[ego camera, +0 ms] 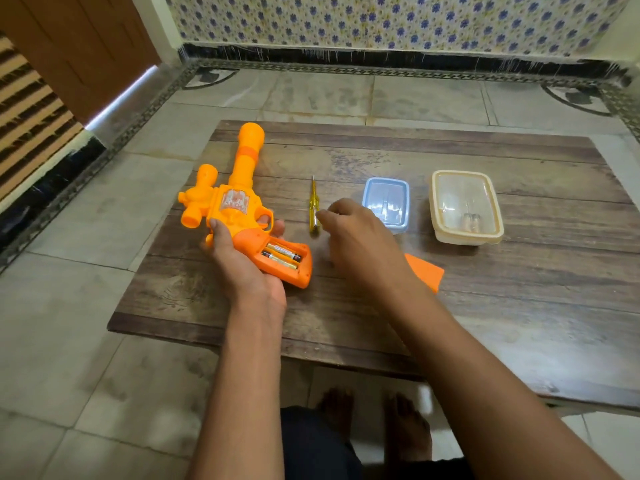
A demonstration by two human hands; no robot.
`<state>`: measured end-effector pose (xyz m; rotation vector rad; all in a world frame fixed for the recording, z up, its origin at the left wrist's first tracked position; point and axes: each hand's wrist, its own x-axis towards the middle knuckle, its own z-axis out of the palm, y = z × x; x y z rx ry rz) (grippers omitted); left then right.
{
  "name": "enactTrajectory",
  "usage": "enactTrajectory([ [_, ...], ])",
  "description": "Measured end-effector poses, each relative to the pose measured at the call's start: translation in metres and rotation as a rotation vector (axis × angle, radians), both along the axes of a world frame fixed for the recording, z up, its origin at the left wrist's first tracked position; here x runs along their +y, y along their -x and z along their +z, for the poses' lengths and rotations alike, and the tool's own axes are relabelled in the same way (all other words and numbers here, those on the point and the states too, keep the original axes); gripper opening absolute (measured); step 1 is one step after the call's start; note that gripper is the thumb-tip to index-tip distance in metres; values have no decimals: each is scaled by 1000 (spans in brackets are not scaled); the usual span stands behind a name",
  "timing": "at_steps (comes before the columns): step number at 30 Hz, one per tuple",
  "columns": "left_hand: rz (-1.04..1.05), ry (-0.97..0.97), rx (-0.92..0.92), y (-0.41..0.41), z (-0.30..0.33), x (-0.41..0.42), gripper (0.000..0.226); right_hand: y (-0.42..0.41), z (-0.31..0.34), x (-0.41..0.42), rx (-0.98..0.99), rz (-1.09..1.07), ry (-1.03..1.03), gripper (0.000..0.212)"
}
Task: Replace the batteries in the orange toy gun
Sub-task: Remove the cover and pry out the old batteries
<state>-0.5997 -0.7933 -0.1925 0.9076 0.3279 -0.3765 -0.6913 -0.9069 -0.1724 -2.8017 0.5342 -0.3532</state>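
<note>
The orange toy gun [228, 188] lies on its side at the left of the wooden table [485, 306], barrel pointing away from me. My left hand [242, 261] is wrapped around its grip. The battery compartment in the grip is open, and two batteries [282, 257] sit side by side in it. The orange compartment cover [427, 270] lies on the table, partly hidden by my right forearm. My right hand [360, 240] hovers palm down with curled fingers, fingertips at the handle of a yellow screwdriver [313, 207] lying flat. Whether the fingers pinch it is hidden.
A small blue lidded box [386, 199] stands just past my right hand. A larger cream lidded box [464, 206] with something small inside stands to its right. The table is low, over a tiled floor, and my feet [374, 424] show beneath its front edge.
</note>
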Motion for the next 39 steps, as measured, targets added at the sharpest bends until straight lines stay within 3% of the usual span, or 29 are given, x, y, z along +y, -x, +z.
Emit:
enactTrajectory([
  [8,-23,-49,2,-2,0,4,53,-26,-1,10,177,66,28,27],
  [14,-8,-63,1,2,1,6,52,-27,-6,8,23,-54,-18,22],
  [21,25,-60,66,8,1,-2,58,3,17,15,-634,-178,-99,16],
  [24,37,-61,90,11,1,-9,59,23,32,20,-784,-158,-136,13],
  [39,62,-81,103,10,-3,-24,55,25,17,9,-666,113,-93,24],
])
